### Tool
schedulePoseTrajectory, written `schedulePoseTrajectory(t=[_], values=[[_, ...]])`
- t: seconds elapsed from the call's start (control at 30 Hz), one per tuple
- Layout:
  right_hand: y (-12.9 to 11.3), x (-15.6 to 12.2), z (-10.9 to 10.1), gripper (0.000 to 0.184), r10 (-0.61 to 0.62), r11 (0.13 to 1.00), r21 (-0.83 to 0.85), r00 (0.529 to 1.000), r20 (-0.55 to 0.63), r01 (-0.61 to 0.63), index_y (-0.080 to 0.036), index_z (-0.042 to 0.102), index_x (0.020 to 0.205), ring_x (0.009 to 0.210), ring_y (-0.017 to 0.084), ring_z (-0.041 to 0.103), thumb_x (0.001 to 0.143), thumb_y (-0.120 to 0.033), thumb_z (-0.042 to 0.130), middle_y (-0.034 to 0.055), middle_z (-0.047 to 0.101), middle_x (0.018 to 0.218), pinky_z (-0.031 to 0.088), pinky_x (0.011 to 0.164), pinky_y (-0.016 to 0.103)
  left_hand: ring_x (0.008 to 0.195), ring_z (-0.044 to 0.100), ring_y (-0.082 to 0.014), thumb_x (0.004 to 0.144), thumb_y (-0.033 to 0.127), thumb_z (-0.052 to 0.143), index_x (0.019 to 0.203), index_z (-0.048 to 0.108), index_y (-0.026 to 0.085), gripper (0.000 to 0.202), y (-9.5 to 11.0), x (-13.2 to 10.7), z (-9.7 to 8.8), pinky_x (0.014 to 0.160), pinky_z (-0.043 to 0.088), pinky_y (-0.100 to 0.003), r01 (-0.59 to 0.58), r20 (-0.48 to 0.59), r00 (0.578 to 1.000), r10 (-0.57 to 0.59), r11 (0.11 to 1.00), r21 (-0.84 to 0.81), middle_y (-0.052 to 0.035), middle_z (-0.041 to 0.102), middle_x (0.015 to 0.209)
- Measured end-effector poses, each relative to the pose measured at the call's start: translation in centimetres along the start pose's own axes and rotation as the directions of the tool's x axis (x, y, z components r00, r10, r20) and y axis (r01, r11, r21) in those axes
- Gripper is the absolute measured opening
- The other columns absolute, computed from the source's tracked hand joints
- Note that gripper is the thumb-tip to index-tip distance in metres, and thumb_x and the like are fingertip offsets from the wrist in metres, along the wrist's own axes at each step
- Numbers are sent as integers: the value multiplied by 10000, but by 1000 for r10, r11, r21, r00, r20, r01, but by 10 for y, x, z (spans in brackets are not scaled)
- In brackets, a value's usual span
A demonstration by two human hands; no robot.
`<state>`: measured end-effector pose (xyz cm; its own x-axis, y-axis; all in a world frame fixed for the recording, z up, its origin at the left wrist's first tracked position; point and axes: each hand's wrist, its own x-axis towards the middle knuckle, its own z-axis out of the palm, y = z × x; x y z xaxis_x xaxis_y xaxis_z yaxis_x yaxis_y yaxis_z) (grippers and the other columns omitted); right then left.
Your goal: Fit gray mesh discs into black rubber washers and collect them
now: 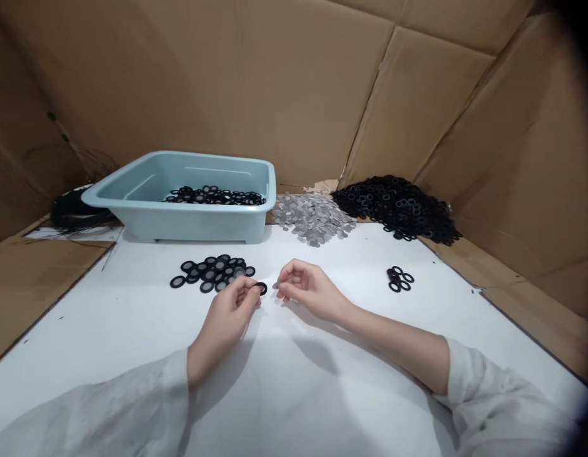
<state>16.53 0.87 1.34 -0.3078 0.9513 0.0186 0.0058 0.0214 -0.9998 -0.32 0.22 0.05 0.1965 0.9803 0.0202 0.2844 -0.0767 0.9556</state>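
My left hand (230, 311) pinches a black rubber ring (261, 288) at its fingertips, just above the white table. My right hand (303, 289) is curled close beside it, with thumb and forefinger pinched on something small, perhaps a grey mesh disc. Just behind my left hand lies a small pile of finished black rings with grey centres (213, 271). A few loose black rings (399, 278) lie to the right of my right hand.
A light blue plastic tub (146, 206) at the back left holds more filled rings. A heap of grey mesh discs (313, 217) and a big heap of black rings (399, 206) sit at the back. Cardboard walls (284, 82) surround the white table (294, 381).
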Motion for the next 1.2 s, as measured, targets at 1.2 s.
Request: schedulePoseTrajectory(t=[1.2], values=[[12, -8, 12, 320, 74, 996, 26, 979, 189, -80, -184, 419, 732, 563, 104, 515, 715, -443, 605, -25, 524, 588, 408, 560, 244, 509, 407, -92, 824, 357, 455, 630, 469, 163, 274, 7, -10, 1, 487, 316, -203, -43, 120, 991, 52, 996, -78, 32, 448, 547]])
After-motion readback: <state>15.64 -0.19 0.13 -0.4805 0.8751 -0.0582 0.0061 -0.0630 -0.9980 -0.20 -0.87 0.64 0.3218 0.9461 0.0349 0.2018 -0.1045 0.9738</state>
